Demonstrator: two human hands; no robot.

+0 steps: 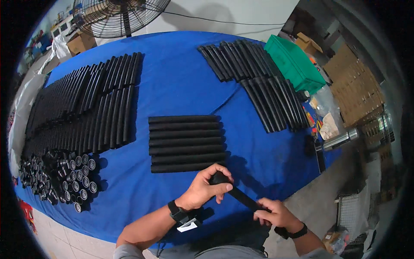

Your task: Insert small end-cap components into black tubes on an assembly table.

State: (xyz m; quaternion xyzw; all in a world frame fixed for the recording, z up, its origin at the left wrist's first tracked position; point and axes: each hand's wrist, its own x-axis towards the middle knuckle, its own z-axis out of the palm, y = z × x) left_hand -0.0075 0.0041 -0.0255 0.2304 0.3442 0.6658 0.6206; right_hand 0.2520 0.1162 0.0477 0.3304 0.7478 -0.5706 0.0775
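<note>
Close to the table's front edge, I hold a black tube slantwise between both hands. My left hand is wrapped round its upper end, where a wider black part shows between thumb and fingers. The lower end is gripped by the fingers of my right hand, which hide its tip. Just beyond my left hand, several black tubes lie side by side across the blue cloth. Small black caps with silvery ringed faces are heaped at the left.
Stacked black tubes fill the left side. At the far right lie rows of black tubes with thicker ends, beside a green crate. A silver cylindrical fixture sits at the right edge. Cardboard and a fan stand beyond.
</note>
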